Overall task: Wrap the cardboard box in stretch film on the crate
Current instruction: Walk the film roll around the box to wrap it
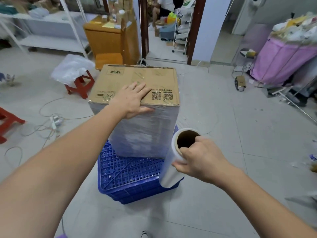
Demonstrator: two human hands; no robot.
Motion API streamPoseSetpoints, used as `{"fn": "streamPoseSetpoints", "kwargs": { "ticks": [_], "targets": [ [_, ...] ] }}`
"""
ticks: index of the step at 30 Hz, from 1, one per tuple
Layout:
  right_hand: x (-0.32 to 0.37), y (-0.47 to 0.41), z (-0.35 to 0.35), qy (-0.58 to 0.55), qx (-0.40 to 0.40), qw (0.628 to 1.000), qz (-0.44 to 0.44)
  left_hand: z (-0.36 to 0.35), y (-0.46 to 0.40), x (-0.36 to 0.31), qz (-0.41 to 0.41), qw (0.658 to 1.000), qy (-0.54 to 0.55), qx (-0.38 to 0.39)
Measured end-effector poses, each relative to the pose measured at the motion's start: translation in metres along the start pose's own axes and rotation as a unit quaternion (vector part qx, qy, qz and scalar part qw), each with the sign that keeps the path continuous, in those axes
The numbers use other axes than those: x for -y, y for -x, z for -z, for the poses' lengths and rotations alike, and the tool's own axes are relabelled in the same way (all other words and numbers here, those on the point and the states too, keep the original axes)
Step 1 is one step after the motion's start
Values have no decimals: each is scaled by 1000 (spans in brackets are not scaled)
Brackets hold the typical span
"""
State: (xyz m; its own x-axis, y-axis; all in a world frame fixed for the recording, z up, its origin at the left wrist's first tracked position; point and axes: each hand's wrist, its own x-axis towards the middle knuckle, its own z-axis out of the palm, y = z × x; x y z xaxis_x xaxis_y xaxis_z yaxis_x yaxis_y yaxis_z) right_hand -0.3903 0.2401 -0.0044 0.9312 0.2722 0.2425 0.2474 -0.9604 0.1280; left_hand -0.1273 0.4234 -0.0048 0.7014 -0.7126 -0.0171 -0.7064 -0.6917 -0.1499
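On the box top: the left hand point(133, 98) lies flat with straight fingers spread over the cardboard, thumb hooked over the near top edge, pressing and not gripping.
Beside the box, at its near right corner: the right hand point(199, 158) grips the film roll point(173, 162), thumb tucked into the open brown core, fingers curled round the outside.
Film roll: tilted, its open end up and towards the box, its lower end hanging over the crate's right rim.
Film sheet: a clear band runs from the roll to the right side of the box.
Box point(137, 86): cardboard, upright, its side walls already covered in cloudy film, its top still bare with printed codes showing.
Under the box: a blue crate point(128, 176), turned bottom up, with the box on its far part and the perforated near part uncovered.
Left of the box: a red stool point(80, 86) carrying a clear plastic bag point(72, 68); cables lie on the tiled floor point(223, 121).
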Motion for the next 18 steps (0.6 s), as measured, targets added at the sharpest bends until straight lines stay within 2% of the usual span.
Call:
{"fn": "streamPoseSetpoints", "kwargs": {
  "ticks": [10,18],
  "targets": [
    [51,-29,-10,-33,1,987,154,-6,-7,-13,16,1000,-7,3],
    [54,-27,-16,-55,25,983,171,-6,-2,-16,21,1000,-4,-4]
  ]
}}
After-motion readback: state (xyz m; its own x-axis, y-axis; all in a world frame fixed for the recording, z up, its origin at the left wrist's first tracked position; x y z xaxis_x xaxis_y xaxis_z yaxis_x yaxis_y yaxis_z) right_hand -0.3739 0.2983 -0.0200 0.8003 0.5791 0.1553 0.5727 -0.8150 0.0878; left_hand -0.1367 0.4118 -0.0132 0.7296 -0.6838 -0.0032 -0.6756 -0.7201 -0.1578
